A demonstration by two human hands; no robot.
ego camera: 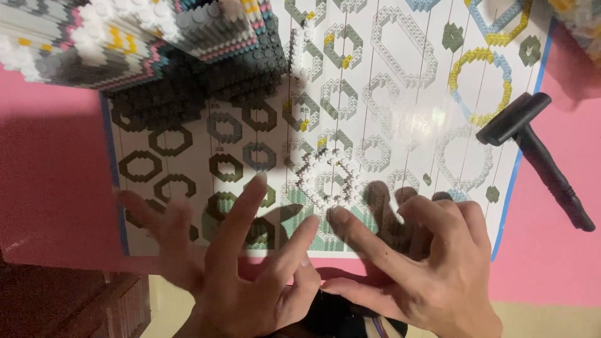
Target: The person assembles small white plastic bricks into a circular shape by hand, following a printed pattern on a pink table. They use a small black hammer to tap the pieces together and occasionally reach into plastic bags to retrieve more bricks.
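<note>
My left hand (235,275) lies spread and released, fingers fanned over the near edge of the instruction sheet (400,131), holding nothing. My right hand (432,263) is also loose, its forefinger stretched toward the small white brick ring (328,178), the tip just beside the ring's near corner; I cannot tell whether it touches.

The ring lies flat on the sheet, near the middle of its near half. It is a diamond-like loop, only a little longer one way, its long axis running roughly from the sheet's near edge toward the far edge, one point aimed at my hands.

The sheet covers much of the pink surface (50,163). At the far left corner a big grey, white and pink brick model (144,37) overlaps the sheet. At the right edge a black hammer-shaped tool (532,147) lies slantwise, head on the sheet's border, handle running out toward the right edge of the surface. Between the ring and the tool the sheet is bare print, and bare pink shows left of the sheet.
</note>
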